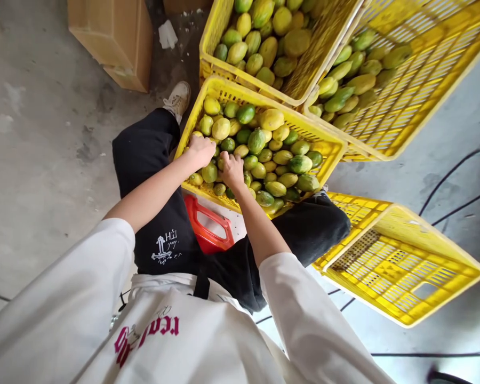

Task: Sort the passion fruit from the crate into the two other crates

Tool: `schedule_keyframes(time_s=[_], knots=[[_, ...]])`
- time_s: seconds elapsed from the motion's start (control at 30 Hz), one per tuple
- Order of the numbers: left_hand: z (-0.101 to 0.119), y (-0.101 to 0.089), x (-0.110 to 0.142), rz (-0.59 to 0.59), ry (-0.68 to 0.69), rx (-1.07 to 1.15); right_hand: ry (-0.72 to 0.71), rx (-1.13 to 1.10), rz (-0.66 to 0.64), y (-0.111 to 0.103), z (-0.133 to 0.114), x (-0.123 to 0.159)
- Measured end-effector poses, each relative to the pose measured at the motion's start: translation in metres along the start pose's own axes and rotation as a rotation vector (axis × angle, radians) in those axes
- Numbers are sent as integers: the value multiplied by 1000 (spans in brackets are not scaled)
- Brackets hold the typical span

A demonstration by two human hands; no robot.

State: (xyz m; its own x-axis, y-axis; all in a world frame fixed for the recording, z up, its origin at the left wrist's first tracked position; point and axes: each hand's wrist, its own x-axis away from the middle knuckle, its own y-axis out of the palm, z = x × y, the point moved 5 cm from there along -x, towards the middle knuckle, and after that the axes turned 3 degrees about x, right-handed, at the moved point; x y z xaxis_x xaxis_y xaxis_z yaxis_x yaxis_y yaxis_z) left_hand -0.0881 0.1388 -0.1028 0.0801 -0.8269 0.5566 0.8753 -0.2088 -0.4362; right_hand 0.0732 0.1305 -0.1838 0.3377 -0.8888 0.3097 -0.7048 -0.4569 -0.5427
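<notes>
A yellow plastic crate [328, 140] full of green and yellow papayas [260, 141] stands right in front of my knees. My left hand [201, 150] is curled down over the fruit at the crate's near left corner. My right hand [232, 169] is closed over fruit just beside it, near the front wall. Which fruit each hand holds is hidden under the fingers.
Two more yellow crates of papayas stand behind, one at the top middle [324, 37] and one at the top right [432, 69]. An empty yellow crate [400, 261] lies at my right. A red stool [208, 226] is under me. A cardboard box [116, 37] stands at the top left. Black cables [456, 181] cross the floor.
</notes>
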Motion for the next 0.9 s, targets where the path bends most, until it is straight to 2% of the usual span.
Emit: schedule_keyframes(time_s=[0.1, 0.2, 0.23, 0.3, 0.4, 0.47, 0.57, 0.67, 0.8, 0.9], knots=[[-2, 14, 6, -34, -30, 20, -9, -86, -24, -14, -3, 16], [-2, 32, 16, -70, 31, -149, 14, -255, 121, -26, -5, 37], [-1, 39, 19, -100, 75, -237, 25, -304, 178, -28, -4, 44], [0, 56, 26, -246, 181, -497, 62, -403, 263, -29, -2, 57], [0, 72, 34, -431, 295, -889, 200, -669, 309, -28, 7, 71], [1, 74, 34, -453, 321, -1005, 311, -925, 271, -25, 11, 76], [5, 74, 34, -474, 342, -1036, 425, -1260, 194, -27, 10, 79], [9, 71, 34, -461, 322, -1037, 481, -1521, 214, -38, 7, 85], [16, 65, 38, -470, 265, -1110, 540, -1758, 280, -49, 7, 93], [29, 55, 44, -421, 260, -1052, 553, -1830, 295, -49, 9, 93]])
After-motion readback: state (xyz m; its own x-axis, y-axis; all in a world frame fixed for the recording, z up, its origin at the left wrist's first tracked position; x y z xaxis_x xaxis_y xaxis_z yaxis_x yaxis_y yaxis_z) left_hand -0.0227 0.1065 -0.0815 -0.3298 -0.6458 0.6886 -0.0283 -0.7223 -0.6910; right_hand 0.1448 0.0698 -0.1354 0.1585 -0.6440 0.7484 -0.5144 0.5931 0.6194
